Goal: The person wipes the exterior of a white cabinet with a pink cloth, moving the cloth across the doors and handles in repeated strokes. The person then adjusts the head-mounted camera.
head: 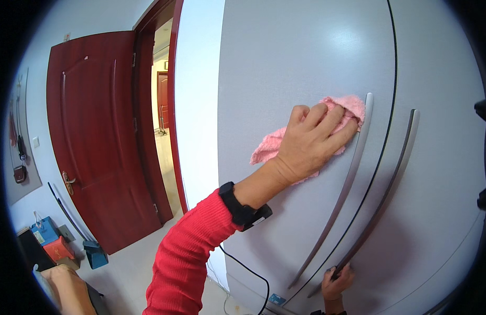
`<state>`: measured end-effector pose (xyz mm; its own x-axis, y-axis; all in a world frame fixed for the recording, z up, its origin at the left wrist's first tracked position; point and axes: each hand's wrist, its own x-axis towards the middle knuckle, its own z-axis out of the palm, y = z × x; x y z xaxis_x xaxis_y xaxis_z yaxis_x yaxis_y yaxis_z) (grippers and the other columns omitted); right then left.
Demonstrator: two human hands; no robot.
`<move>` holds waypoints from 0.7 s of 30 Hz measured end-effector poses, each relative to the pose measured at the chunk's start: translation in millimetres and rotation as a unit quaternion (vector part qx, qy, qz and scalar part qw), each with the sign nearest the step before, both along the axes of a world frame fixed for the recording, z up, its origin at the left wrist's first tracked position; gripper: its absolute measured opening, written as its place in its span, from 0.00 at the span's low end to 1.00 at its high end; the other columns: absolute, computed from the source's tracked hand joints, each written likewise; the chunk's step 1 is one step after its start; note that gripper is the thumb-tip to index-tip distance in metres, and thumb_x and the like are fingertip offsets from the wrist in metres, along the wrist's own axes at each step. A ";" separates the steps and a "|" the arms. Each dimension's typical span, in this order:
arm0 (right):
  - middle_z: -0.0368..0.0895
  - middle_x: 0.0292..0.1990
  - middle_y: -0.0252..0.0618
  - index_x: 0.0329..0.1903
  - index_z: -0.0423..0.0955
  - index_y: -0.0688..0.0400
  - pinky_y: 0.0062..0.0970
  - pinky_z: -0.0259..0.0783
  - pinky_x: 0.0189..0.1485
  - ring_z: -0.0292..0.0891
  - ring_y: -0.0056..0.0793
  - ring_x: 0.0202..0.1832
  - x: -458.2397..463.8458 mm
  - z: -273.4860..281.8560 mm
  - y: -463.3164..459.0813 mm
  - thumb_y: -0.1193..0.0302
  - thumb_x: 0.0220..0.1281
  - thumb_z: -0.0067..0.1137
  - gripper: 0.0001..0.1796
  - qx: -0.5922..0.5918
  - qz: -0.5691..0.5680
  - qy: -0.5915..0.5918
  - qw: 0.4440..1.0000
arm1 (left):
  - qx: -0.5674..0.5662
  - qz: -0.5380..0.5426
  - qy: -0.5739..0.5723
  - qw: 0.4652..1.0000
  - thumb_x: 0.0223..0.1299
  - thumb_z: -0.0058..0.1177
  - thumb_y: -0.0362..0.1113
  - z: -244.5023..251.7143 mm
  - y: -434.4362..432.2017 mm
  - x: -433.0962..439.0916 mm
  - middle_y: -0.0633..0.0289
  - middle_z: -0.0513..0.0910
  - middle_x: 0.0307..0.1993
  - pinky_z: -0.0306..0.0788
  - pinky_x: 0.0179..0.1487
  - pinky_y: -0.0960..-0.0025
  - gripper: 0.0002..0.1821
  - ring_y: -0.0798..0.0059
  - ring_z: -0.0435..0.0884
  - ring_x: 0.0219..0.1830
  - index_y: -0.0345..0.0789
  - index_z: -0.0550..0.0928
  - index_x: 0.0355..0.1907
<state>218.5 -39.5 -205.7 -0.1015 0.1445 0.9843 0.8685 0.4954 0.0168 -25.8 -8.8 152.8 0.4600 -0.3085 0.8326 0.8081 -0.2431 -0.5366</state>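
My left hand [311,143], its arm in a red knit sleeve, presses a pink fluffy cloth [268,145] against the left door of a grey double-door refrigerator [290,59]. The fingers are bent over the cloth, and its top right corner meets the upper part of the long curved left door handle [351,173]. Lower down, near the bottom of the view, my right hand [337,281] is wrapped around the lower part of the right door handle [400,169]. A black strap with a small device [247,212] circles my left wrist.
A dark red wooden door [97,138] stands ajar at the left. A blue dustpan [95,254], a blue gift bag [45,230] and a red box [58,248] sit on the floor by the wall. A black cable [250,271] hangs beside the refrigerator's lower left.
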 end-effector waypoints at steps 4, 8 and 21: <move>0.69 0.33 0.43 0.64 0.60 0.70 0.34 0.60 0.30 0.62 0.35 0.30 -1.4 1.6 2.5 0.77 0.56 0.57 0.31 0.008 0.010 0.010 1.000 | 0.017 0.022 -0.047 0.999 0.50 0.56 0.35 33.7 12.6 -29.5 0.59 0.76 0.50 0.64 0.44 0.62 0.19 0.65 0.74 0.46 0.44 0.77 0.48; 0.69 0.35 0.44 0.63 0.60 0.71 0.34 0.60 0.30 0.62 0.35 0.31 -1.6 -0.1 2.0 0.77 0.57 0.57 0.31 0.006 0.000 0.003 1.000 | 0.004 0.050 -0.222 0.974 0.46 0.62 0.28 54.7 30.4 -85.4 0.58 0.75 0.52 0.64 0.52 0.60 0.26 0.61 0.72 0.52 0.45 0.77 0.52; 0.72 0.33 0.45 0.62 0.60 0.73 0.36 0.61 0.30 0.65 0.38 0.29 -2.2 -8.3 5.7 0.76 0.57 0.58 0.31 -0.001 -0.034 0.016 0.999 | -0.109 0.028 -0.339 0.934 0.47 0.56 0.24 -155.9 39.0 -145.2 0.53 0.73 0.52 0.60 0.57 0.57 0.26 0.56 0.70 0.54 0.41 0.76 0.54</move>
